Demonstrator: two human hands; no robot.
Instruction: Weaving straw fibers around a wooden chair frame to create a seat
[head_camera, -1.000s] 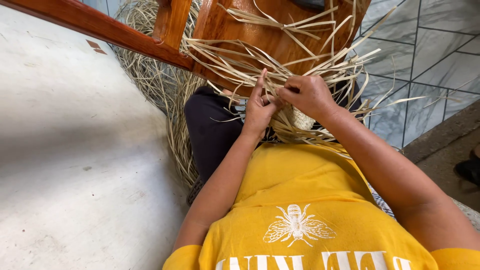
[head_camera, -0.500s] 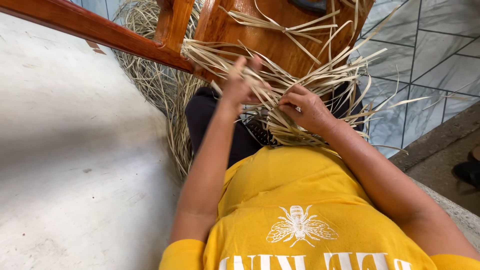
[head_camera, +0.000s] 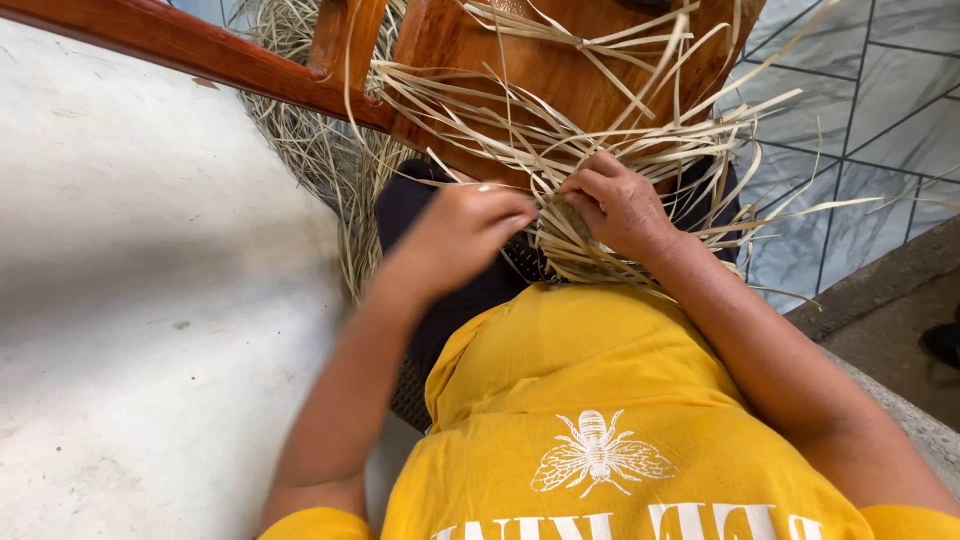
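Note:
A bundle of pale straw strips (head_camera: 620, 130) fans out over the lower part of a brown wooden chair frame (head_camera: 520, 60) held against my lap. My left hand (head_camera: 460, 235) is curled, its fingertips pinching strips at the middle of the bundle. My right hand (head_camera: 618, 205) presses down on the woven straw just to the right, fingers closed over several strips. The two hands nearly touch. The weave beneath my hands is partly hidden.
A wooden rail (head_camera: 180, 45) of the chair runs diagonally across the top left. A heap of loose straw (head_camera: 310, 150) lies on the grey concrete floor (head_camera: 130, 300). Grey tiles (head_camera: 880, 110) lie at right, with a concrete ledge (head_camera: 880, 290).
My left hand rose to the upper strips half a second ago, then came back down next to my right hand. The right hand stayed on the weave.

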